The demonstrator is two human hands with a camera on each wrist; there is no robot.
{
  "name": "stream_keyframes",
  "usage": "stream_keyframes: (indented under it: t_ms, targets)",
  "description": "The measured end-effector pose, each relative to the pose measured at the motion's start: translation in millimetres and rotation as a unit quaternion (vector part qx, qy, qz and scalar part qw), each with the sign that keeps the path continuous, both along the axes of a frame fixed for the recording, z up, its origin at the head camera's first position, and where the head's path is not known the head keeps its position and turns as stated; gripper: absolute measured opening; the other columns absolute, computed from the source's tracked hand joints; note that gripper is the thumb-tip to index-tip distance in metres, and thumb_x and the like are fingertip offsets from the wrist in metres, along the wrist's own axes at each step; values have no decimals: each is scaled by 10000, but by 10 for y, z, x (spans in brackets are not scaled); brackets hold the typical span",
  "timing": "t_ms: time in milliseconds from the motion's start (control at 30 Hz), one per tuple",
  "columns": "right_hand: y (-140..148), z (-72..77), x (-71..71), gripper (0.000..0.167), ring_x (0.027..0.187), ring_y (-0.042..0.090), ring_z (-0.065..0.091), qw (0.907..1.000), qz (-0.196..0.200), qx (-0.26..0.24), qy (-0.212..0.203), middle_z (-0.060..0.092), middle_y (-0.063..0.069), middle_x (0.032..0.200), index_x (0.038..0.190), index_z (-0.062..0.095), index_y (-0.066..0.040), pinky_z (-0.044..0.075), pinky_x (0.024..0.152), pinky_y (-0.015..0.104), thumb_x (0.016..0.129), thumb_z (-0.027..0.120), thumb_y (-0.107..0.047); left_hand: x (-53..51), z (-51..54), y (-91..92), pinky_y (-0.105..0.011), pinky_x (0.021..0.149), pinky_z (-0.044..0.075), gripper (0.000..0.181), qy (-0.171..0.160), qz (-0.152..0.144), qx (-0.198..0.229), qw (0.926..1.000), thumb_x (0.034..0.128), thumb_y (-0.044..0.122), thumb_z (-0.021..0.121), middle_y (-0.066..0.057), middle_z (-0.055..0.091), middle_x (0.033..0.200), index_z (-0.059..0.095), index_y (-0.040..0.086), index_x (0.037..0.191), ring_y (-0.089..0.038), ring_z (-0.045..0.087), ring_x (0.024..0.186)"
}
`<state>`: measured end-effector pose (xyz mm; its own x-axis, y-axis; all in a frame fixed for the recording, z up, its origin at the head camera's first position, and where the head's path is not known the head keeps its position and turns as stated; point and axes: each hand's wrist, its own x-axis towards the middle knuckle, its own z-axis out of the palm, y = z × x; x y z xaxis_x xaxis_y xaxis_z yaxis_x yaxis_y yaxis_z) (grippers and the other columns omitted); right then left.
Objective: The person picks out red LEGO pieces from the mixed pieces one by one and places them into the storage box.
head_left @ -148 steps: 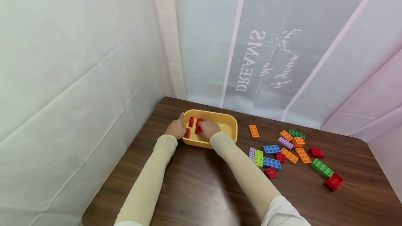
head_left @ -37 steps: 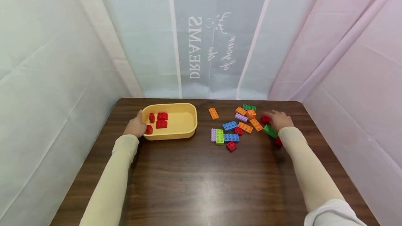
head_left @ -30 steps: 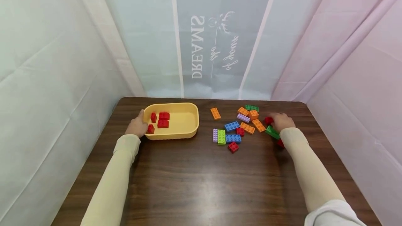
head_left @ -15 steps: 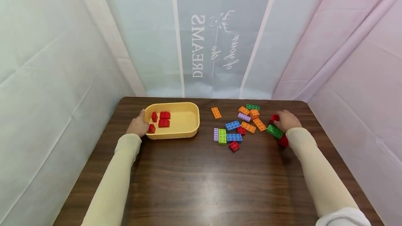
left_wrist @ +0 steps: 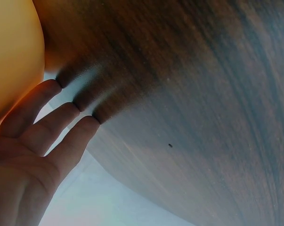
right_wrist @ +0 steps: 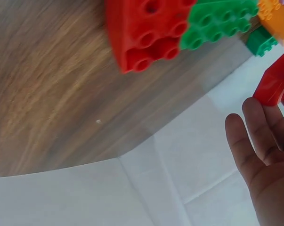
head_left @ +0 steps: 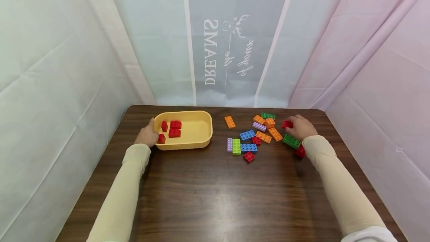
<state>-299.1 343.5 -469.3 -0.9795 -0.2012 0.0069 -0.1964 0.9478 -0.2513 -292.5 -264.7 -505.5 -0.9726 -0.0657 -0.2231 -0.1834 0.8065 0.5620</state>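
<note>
A yellow tray (head_left: 196, 129) stands at the back left with several red toy building bricks (head_left: 174, 133) inside. My left hand (head_left: 146, 134) touches the tray's left end. In the left wrist view three straight fingers (left_wrist: 47, 127) rest their tips on the table beside the tray's wall; the thumb is hidden there. On the right, my right hand (head_left: 303, 128) pinches a red brick (head_left: 287, 124) by its edge, seen also in the right wrist view. Just below that hand lie a green brick (head_left: 291, 141) and another red brick (head_left: 300, 151), partly covered by the wrist.
Several loose bricks lie between tray and right hand: orange (head_left: 230, 122), blue (head_left: 248, 148), lime green (head_left: 236, 147), purple (head_left: 259, 126), dark green (head_left: 268, 116) and red (head_left: 249, 157). Pale curtains (head_left: 228, 96) hang behind the dark wooden table (head_left: 215, 186).
From inside the tray, my right hand has moved across to the far right and taken hold of a red brick, now shifted slightly left. The left hand stays at the tray.
</note>
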Motion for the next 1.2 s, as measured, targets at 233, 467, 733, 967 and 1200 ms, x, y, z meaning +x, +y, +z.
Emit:
stream_keyframes:
  t_ms: [233,467,733,967,1200]
  targets:
    - [-306,31,-59,439,1048,416,553,9998,140,-13,-106,557,246,1232,1296,611,37,437,948,612,934,690,-199,11,-22,-15,-572,1061,367,753,10,51,21,10000,972,121,390,-330,337,1527,4,22,1611,-419,499,1173]
    - [-625,69,-114,438,1113,423,556,9993,368,87,-58,571,236,1245,1287,627,39,417,997,601,922,716,-187,3,-41,-7,-567,1058,377,754,-16,132,79,9999,974,119,397,-320,352,1524,8,35,1615,-403,505,1132]
    - [-1003,77,-172,488,1087,391,569,9980,635,44,-42,573,212,1235,1321,603,30,444,987,570,914,730,-207,-30,-66,-18,-574,1070,360,757,27,135,132,9998,970,128,398,-309,345,1536,18,41,1619,-408,498,1173]
    - [-1318,88,-201,422,976,324,586,9949,1001,-42,82,594,155,1174,1285,628,-14,506,903,520,922,713,-211,-6,-58,12,-551,1025,405,749,90,106,128,9998,976,140,396,-310,378,1515,27,43,1621,-394,515,1111]
    - [-1660,82,-223,434,1043,321,591,9908,1349,-41,55,593,156,1246,1305,635,-29,483,946,516,927,715,-227,-18,-68,7,-560,1045,390,751,72,156,145,9997,976,136,402,-310,385,1510,32,51,1623,-390,517,1134]
